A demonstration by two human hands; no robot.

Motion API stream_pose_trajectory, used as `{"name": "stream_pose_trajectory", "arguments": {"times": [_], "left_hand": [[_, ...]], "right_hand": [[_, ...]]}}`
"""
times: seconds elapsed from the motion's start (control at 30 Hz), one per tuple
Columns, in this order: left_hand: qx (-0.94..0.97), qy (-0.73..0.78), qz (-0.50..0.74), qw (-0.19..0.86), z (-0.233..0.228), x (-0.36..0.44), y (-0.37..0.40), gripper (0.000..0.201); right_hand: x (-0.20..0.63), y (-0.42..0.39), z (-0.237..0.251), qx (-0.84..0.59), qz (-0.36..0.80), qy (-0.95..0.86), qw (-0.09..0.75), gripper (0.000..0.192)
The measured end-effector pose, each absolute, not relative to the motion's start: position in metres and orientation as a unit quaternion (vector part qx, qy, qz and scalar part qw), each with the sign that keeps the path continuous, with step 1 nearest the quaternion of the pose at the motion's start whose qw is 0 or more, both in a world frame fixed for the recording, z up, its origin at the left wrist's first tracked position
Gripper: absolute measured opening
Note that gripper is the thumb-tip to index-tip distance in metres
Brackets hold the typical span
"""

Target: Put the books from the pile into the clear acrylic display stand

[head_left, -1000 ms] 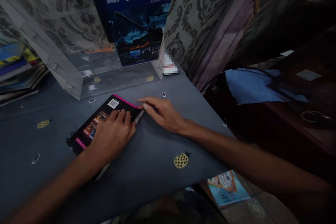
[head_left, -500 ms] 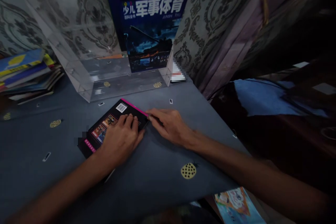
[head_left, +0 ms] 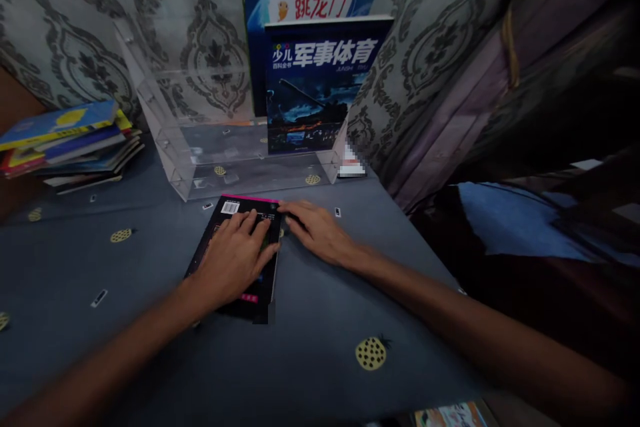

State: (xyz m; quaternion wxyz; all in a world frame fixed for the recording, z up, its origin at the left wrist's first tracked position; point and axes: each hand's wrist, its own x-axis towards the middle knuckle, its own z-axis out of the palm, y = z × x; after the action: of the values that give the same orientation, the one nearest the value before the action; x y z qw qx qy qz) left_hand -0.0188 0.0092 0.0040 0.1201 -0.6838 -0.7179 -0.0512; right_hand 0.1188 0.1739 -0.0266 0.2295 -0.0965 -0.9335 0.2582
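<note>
While flat, black book (head_left: pixel 235 213) under left fingers (head_left: pixel 250 223).

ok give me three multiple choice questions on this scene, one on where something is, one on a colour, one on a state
1. Where does the stack of books lie?
A. on the far left of the table
B. inside the clear stand
C. under the right hand

2. What colour is the top edge of the black book?
A. green
B. pink
C. white

3. How does the black book lie?
A. upright against the wall
B. open at the middle
C. flat and closed under the left hand

Answers:
1. A: the stack sits at the left edge of the table, apart from the clear stand.
2. B: a pink strip runs along the book's far edge.
3. C: the left hand rests palm down on its closed cover, and the right hand touches its right corner.
</note>
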Motion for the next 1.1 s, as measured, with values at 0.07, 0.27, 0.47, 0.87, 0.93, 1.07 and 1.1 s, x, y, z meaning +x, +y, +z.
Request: {"name": "stream_pose_trajectory", "arguments": {"times": [0.07,0.27,0.47,0.87,0.93,1.07,1.1], "left_hand": [[-0.685,-0.715,-0.062,0.124,0.002,-0.023,0.011,0.046],[-0.692,-0.709,-0.076,0.110,0.000,-0.031,0.011,0.049],[-0.753,-0.656,-0.045,0.039,0.006,-0.028,-0.008,0.062],[-0.804,-0.590,0.059,0.041,0.034,-0.014,-0.024,0.053],[-0.806,-0.587,0.062,0.042,0.033,-0.014,-0.025,0.050],[-0.812,-0.580,0.053,0.034,0.031,-0.017,-0.026,0.049],[-0.816,-0.575,0.052,0.033,0.031,-0.018,-0.026,0.049]], "right_hand": [[0.109,0.181,-0.030,-0.086,0.261,-0.934,0.228,0.032],[0.095,0.189,-0.036,-0.074,0.257,-0.933,0.239,0.030],[0.098,0.186,-0.039,-0.057,0.227,-0.946,0.223,0.032],[0.104,0.179,-0.039,-0.040,0.181,-0.961,0.204,0.035],[0.106,0.176,-0.039,-0.038,0.183,-0.961,0.202,0.036],[0.110,0.171,-0.040,-0.038,0.196,-0.960,0.198,0.037],[0.112,0.169,-0.040,-0.038,0.198,-0.959,0.199,0.037]]}}
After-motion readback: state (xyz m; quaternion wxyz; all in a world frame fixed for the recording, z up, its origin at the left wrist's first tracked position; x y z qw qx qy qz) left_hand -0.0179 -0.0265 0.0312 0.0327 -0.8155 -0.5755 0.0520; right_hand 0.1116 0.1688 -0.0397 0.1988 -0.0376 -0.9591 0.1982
